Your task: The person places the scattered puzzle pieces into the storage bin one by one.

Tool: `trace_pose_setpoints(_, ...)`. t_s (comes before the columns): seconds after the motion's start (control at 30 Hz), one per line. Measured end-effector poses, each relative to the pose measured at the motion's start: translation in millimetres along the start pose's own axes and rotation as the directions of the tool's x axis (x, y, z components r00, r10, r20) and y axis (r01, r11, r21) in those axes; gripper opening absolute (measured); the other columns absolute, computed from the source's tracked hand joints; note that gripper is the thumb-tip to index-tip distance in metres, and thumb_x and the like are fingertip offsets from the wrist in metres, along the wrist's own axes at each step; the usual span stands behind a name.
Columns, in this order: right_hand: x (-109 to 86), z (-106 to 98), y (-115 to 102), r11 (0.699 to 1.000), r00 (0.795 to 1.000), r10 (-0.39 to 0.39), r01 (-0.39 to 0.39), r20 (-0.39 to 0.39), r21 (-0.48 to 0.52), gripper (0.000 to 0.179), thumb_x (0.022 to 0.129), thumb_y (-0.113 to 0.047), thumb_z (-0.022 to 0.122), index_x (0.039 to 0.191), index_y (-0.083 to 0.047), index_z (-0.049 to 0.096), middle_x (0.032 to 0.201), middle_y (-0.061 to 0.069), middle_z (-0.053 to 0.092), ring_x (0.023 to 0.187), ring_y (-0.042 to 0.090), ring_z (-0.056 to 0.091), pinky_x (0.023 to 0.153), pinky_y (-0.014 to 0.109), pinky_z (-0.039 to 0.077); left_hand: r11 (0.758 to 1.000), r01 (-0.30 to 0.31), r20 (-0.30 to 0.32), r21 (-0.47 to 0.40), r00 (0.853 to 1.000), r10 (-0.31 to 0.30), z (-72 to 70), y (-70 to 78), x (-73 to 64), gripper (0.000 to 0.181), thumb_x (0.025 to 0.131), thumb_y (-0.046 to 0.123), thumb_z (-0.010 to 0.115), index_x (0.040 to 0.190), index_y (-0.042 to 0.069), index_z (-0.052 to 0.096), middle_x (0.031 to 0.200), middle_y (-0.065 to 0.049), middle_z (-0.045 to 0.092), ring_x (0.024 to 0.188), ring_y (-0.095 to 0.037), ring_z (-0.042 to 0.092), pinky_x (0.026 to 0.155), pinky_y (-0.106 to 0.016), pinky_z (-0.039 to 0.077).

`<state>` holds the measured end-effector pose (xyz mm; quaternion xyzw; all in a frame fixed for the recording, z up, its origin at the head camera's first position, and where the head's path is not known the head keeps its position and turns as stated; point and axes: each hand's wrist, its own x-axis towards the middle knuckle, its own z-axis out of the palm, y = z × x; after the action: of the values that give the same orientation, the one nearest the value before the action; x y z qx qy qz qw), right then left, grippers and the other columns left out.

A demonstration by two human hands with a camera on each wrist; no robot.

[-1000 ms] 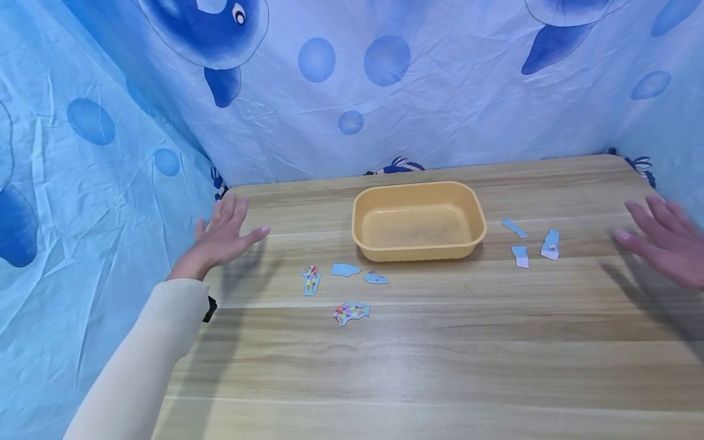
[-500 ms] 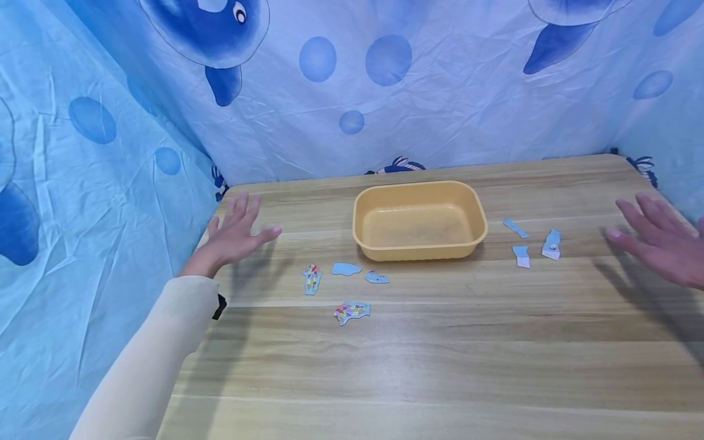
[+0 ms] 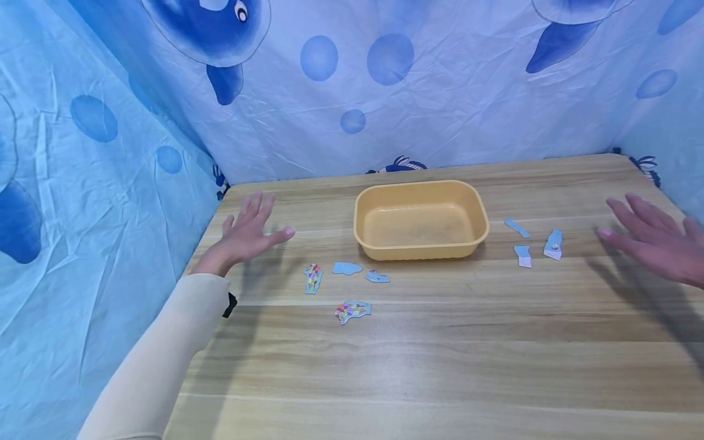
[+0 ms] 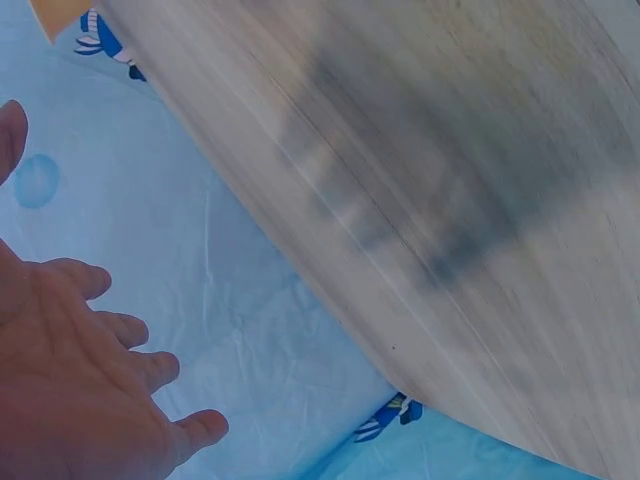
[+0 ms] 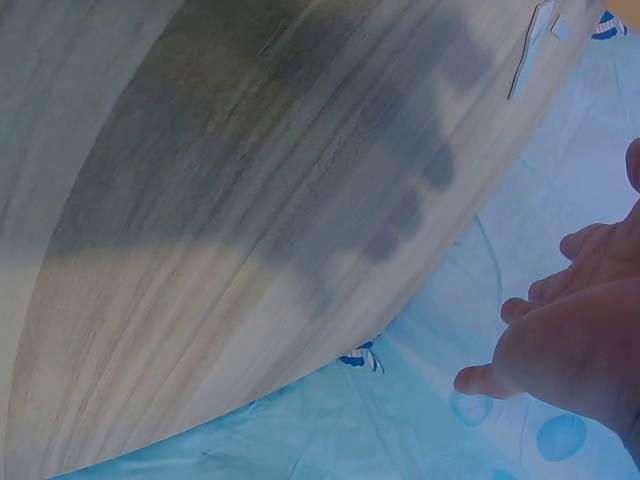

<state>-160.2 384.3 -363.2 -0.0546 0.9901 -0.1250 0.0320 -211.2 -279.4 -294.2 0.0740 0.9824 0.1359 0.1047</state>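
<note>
My left hand [image 3: 244,237] hovers over the left side of the table, fingers spread, holding nothing; its palm also shows in the left wrist view. At the far right, my right hand [image 3: 657,241] is likewise spread in the air and holds nothing. Nearest the left hand lies a flat puzzle-like piece [image 3: 313,279] with a multicoloured pattern. Beside it are a plain light-blue piece [image 3: 346,268], a small blue piece [image 3: 377,277] and another multicoloured piece [image 3: 353,311]. Left of the right hand lie a narrow blue strip [image 3: 517,228] and two blue-and-white pieces [image 3: 523,256], [image 3: 553,245].
A yellow plastic basin [image 3: 420,252] with nothing in it stands at the back middle of the wooden table [image 3: 440,366]. Blue curtains [image 3: 253,134] with whale prints hang close behind the table and along its left and right sides.
My left hand has moved right, toward the pieces, still spread. My right hand has shifted slightly left. The pieces and basin stay where they were on the table.
</note>
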Motion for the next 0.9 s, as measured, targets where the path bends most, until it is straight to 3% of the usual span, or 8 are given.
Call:
trace_pose_setpoints(0.4, 11.3, 2.1, -5.2, 0.992, 1.000, 0.015, -0.014, -0.012, 0.123, 0.076, 0.102, -0.043, 0.034, 0.150, 0.001, -0.005, 0.151, 0.034, -0.016, 0.135, 0.057, -0.012, 0.091, 0.082, -0.001, 0.998, -0.048, -0.038, -0.031, 0.998, 0.047, 10.7, 5.6, 5.4, 0.102, 0.085, 0.068, 0.053, 0.154, 0.025, -0.009, 0.159, -0.004, -0.019, 0.145, -0.027, -0.018, 0.109, -0.067, -0.009)
trace_pose_setpoints(0.7, 14.9, 4.9, -9.2, 0.978, 0.999, 0.035, -0.027, -0.036, 0.208, 0.078, 0.101, -0.043, 0.040, 0.151, 0.003, 0.001, 0.151, 0.035, -0.012, 0.135, 0.058, -0.012, 0.092, 0.082, 0.002, 0.998, -0.038, -0.033, -0.056, 0.999, 0.036, 12.3, 11.6, 6.4, 0.103, 0.085, 0.068, 0.055, 0.154, 0.026, -0.007, 0.160, -0.002, -0.017, 0.146, -0.028, -0.016, 0.110, -0.066, -0.008)
trace_pose_setpoints(0.9, 16.5, 6.5, -14.0, 0.956, 0.998, 0.048, -0.035, -0.037, 0.290, 0.080, 0.100, -0.044, 0.043, 0.151, 0.003, 0.003, 0.151, 0.036, -0.012, 0.136, 0.057, -0.014, 0.098, 0.079, -0.004, 0.994, -0.033, -0.029, -0.101, 0.999, 0.030, 13.5, 15.9, 6.7, 0.101, 0.085, 0.064, 0.059, 0.155, 0.027, -0.004, 0.160, 0.001, -0.016, 0.146, -0.030, -0.014, 0.110, -0.067, -0.006)
